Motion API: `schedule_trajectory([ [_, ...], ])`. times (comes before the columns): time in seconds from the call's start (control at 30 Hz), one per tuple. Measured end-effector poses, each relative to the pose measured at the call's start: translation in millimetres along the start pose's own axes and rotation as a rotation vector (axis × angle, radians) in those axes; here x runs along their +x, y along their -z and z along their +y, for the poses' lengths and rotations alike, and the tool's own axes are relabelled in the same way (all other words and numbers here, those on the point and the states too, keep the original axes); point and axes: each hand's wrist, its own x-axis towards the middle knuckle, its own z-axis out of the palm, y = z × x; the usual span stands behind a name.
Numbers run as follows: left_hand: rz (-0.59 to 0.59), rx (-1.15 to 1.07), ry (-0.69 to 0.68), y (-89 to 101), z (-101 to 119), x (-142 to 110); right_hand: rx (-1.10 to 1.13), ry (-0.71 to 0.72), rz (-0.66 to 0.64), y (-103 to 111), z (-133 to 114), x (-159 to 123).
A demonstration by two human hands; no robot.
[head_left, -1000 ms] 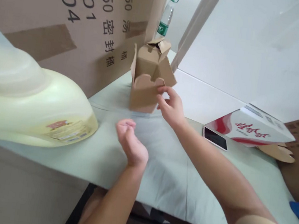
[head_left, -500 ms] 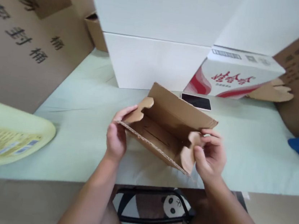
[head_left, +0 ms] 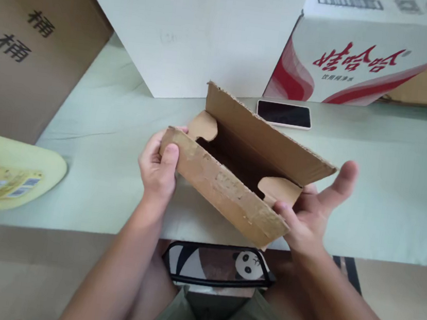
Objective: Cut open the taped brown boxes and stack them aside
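Note:
Tilted between my hands is a small brown cardboard box (head_left: 229,188), its top open and its dark inside partly showing. Its two long flaps stand up, and the short end flaps are folded inward over the opening. My left hand (head_left: 160,166) grips the left end, thumb on the near flap and fingers behind. At the right end my right hand (head_left: 312,208) holds the box, its thumb side against the near corner and one finger stretched away to the right. Behind the box a smartphone (head_left: 284,115) lies screen up on the cloth.
A large white box (head_left: 197,38) and a red-and-white carton (head_left: 350,62) stand at the back of the pale green tabletop (head_left: 96,166). At left are a big brown carton (head_left: 26,69) and a yellow-green container (head_left: 9,174). Below the edge sits a panda-print bag (head_left: 216,264).
The end flaps have folded inward and the near long flap has come upright. My left thumb now presses on that flap, and my right hand has shifted its grip. The view has moved closer.

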Motion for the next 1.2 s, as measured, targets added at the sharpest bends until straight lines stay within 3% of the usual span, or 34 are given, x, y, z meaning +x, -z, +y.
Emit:
schedule_trajectory([
  [0.2, -0.043, 0.010, 0.038, 14.3, -2.3, 7.3, -0.066, 0.130, -0.045, -12.4, -0.3, 3.4],
  [0.5, -0.055, 0.098, 0.004, 27.8, 5.4, 13.8, -0.007, 0.113, -0.039, -24.7, 6.8, -1.4],
  [0.67, -0.166, 0.177, -0.115, 30.9, 15.5, 19.9, 0.009, 0.112, -0.041, -25.8, 4.7, 0.2],
  [0.83, -0.252, 0.251, -0.060, 30.7, 24.7, 24.4, -0.002, 0.139, -0.070, -21.4, 8.0, -0.1],
  [1.0, -0.303, 0.330, -0.245, 34.0, 24.4, 22.8, 0.127, 0.094, -0.085, -20.9, 13.3, 0.3],
  [1.1, -0.233, 0.343, -0.263, 43.4, 15.4, 25.8, 0.229, -0.049, -0.025, -23.3, 20.6, 1.3],
  [1.2, -0.030, 0.240, -0.168, 55.9, 1.7, 34.1, 0.123, -0.250, 0.013, -24.8, 31.2, 3.5],
])
